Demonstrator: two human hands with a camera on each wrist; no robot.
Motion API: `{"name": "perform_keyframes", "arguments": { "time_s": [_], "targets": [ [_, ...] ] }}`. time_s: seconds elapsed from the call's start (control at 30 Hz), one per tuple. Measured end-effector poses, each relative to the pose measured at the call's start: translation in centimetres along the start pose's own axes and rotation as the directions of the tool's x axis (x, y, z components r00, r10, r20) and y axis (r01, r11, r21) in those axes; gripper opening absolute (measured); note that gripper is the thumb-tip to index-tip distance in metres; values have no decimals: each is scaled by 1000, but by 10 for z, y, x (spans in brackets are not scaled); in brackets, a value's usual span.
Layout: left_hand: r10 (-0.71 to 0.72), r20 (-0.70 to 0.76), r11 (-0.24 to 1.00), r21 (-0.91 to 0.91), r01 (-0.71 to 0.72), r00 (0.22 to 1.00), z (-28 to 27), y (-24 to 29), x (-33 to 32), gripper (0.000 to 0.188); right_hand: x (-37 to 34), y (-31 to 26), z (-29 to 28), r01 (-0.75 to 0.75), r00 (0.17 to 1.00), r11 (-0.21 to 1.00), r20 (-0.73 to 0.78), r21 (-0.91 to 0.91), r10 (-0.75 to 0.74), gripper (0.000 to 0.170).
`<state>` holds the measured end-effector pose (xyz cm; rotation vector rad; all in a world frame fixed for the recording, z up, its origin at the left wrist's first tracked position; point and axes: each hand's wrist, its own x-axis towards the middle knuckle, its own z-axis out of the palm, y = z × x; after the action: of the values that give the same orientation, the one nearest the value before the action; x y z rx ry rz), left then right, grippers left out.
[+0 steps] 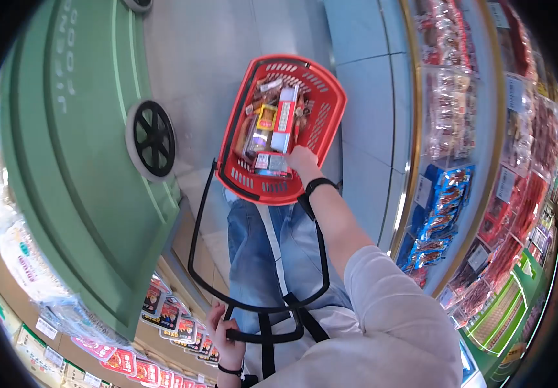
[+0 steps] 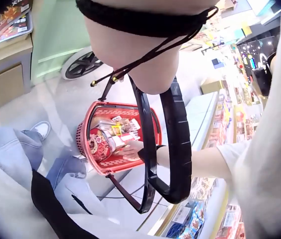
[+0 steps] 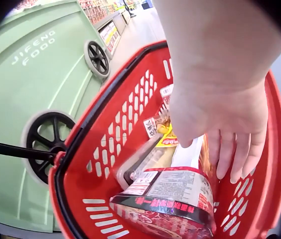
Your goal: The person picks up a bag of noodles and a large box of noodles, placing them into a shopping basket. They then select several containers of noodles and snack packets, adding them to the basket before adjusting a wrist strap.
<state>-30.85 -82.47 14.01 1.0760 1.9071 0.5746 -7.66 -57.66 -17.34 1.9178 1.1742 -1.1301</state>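
Observation:
My left hand (image 1: 227, 339) grips the black handle (image 1: 262, 337) of a red shopping basket (image 1: 332, 97), close in front of my body. The basket hangs tilted ahead of my legs. My right hand (image 3: 220, 112) reaches down inside it, fingers (image 3: 226, 152) fairly straight and pointing down along the goods near the wall. Right beside the thumb lies a long white box with red print (image 1: 284, 119). A glossy red and black food package (image 3: 173, 199) sits at the near end. A small yellow packet (image 1: 266, 117) and a clear tray (image 3: 143, 157) lie beside it.
To the left stands a green cart (image 1: 78, 161) with black-spoked wheels (image 1: 151, 140). Shelves of bagged snacks (image 1: 450, 110) run along the right, with blue packets (image 1: 444, 207) among them. Red snack packs (image 1: 143, 368) line a shelf at lower left. Grey floor tiles (image 1: 363, 97) lie between.

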Motion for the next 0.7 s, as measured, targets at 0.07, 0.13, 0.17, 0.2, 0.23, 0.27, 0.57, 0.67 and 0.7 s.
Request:
{"name": "perform_keyframes", "arguments": {
  "time_s": [0.07, 0.13, 0.17, 0.2, 0.23, 0.27, 0.57, 0.67, 0.7],
  "targets": [
    [-32, -38, 998, 44, 34, 999, 5, 1, -2, 13, 29, -5, 13, -34, 999, 999, 8, -10, 34, 39],
    [-72, -69, 997, -2, 73, 995, 9, -8, -8, 20, 56, -5, 41, -42, 999, 999, 21, -8, 42, 39],
    [-89, -34, 996, 20, 90, 995, 7, -7, -9, 19, 63, -5, 45, -35, 999, 999, -3, 4, 35, 39],
    [-106, 0, 994, 40, 106, 994, 5, -8, -10, 18, 67, -6, 49, -34, 999, 999, 2, -4, 34, 39],
    [-114, -3, 993, 38, 114, 993, 5, -10, -11, 18, 68, -5, 51, -21, 999, 997, -49, -77, 17, 38],
    [-138, -17, 990, 26, 138, 990, 5, -10, -11, 19, 67, -5, 52, -9, 995, 989, -99, -150, -6, 37],
    [-157, 110, 987, -19, 160, 981, -10, 3, -9, 24, 9, 32, -34, 332, 851, 924, -483, 188, -208, 36],
    [-126, 296, 990, -17, 138, 947, -28, 12, -9, 38, -69, 51, -66, 494, 758, 854, -561, 161, -333, 32],
    [-74, 272, 996, -32, 86, 959, -34, 12, -11, 38, -101, 56, -76, 532, 720, 841, -577, 103, -385, 30]
  ]
}}
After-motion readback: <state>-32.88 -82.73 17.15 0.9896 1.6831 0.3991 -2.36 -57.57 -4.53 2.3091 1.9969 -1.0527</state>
